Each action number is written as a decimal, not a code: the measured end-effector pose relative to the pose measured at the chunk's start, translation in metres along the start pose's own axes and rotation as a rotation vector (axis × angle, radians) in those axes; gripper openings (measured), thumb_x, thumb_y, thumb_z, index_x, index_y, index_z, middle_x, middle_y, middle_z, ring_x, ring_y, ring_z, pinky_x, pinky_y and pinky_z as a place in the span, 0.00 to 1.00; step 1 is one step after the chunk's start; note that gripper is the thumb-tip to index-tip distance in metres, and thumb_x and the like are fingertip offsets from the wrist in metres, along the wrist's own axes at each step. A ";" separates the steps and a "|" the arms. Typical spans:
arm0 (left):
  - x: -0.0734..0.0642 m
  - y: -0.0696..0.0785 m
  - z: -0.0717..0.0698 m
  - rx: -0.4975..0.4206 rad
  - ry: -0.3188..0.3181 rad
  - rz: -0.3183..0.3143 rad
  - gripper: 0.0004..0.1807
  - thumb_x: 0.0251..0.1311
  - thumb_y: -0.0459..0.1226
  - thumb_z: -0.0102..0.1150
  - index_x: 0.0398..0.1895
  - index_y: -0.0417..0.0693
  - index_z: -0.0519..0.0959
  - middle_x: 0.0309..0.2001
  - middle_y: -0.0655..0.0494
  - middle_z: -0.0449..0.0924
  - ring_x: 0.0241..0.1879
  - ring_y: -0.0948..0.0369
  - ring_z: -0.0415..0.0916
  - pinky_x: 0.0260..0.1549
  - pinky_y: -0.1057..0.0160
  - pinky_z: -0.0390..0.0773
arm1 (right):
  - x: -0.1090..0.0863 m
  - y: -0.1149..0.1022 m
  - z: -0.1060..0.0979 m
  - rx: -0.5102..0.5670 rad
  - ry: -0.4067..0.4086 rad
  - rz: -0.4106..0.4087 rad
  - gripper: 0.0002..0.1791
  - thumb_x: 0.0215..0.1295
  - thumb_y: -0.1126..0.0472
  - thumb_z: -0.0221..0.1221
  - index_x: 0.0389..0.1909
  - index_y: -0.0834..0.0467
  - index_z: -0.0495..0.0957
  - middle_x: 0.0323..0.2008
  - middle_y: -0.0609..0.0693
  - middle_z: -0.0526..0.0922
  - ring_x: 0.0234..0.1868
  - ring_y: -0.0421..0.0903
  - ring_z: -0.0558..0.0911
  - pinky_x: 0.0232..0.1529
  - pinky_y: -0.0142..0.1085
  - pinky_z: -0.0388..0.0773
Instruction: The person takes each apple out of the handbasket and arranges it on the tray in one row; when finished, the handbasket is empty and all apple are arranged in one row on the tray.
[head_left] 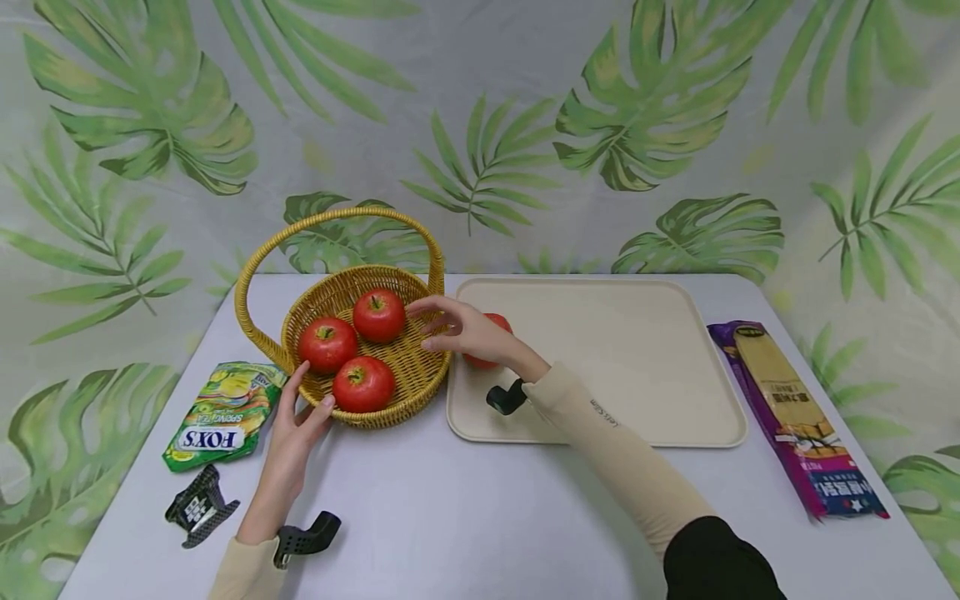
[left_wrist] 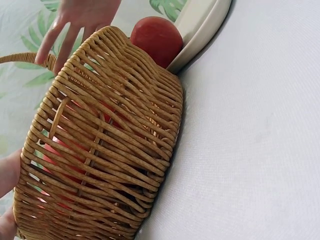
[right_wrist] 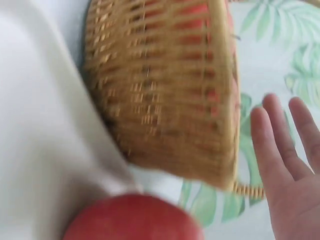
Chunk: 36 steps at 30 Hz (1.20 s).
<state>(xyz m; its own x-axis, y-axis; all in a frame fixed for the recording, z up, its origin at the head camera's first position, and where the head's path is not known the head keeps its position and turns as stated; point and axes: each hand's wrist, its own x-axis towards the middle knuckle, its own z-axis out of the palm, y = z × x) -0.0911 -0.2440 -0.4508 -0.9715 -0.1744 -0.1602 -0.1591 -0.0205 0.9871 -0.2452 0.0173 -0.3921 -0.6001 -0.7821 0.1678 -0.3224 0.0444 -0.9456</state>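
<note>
Hands first: your left hand [head_left: 291, 437], the nearer one, rests thumb and forefinger, set apart, on the near-left rim of the wicker basket [head_left: 408, 406]. Your right hand [head_left: 476, 332] hovers over the basket's right rim, fingers loosely spread toward the left, holding nothing. Black cameras sit at both your wrists.

Near left on the white bench [head_left: 480, 517]: a small black patterned packet [head_left: 201, 507] with a printed label. Just beyond it, left of the basket, lies a green FOX'S pouch [head_left: 221, 412], its lettering upside down to you. Far across at the right edge, a long purple packet [head_left: 798, 417] lies slantwise, beside the tray.

Basket stands upright left of centre, arched handle [head_left: 337, 218] raised. Three red apples inside: near apple [head_left: 365, 385], left apple [head_left: 327, 345] and far apple [head_left: 378, 316].

Right of the basket, a cream tray [head_left: 622, 367] lies flat. On its left end, partly hidden from above by your right hand, is a fourth apple [head_left: 498, 322].

Far side: leaf-print cloth [head_left: 472, 167] hangs behind the bench.
</note>
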 end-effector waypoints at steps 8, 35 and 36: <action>0.002 -0.001 -0.001 0.013 0.004 -0.002 0.38 0.69 0.43 0.53 0.76 0.64 0.45 0.75 0.56 0.30 0.70 0.43 0.44 0.64 0.46 0.58 | 0.024 0.000 0.028 -0.067 -0.248 0.050 0.33 0.62 0.66 0.61 0.68 0.59 0.63 0.67 0.52 0.63 0.62 0.52 0.67 0.60 0.45 0.69; 0.000 0.001 0.000 0.027 -0.012 0.007 0.38 0.70 0.42 0.51 0.76 0.64 0.43 0.75 0.56 0.29 0.70 0.44 0.45 0.62 0.49 0.60 | 0.045 0.009 0.073 -0.438 -0.297 0.191 0.31 0.59 0.62 0.65 0.64 0.47 0.70 0.60 0.50 0.61 0.61 0.42 0.59 0.60 0.36 0.64; 0.000 0.001 0.000 0.025 -0.013 0.005 0.38 0.70 0.42 0.51 0.76 0.64 0.43 0.75 0.57 0.29 0.70 0.44 0.45 0.62 0.49 0.60 | 0.045 0.010 0.073 -0.441 -0.292 0.193 0.31 0.59 0.62 0.66 0.64 0.47 0.70 0.59 0.50 0.61 0.61 0.42 0.60 0.59 0.36 0.64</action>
<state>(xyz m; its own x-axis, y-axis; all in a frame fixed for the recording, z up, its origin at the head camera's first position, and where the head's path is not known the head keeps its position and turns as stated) -0.0912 -0.2444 -0.4503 -0.9745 -0.1619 -0.1554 -0.1583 0.0050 0.9874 -0.2215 -0.0627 -0.4140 -0.4715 -0.8707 -0.1398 -0.5400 0.4104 -0.7348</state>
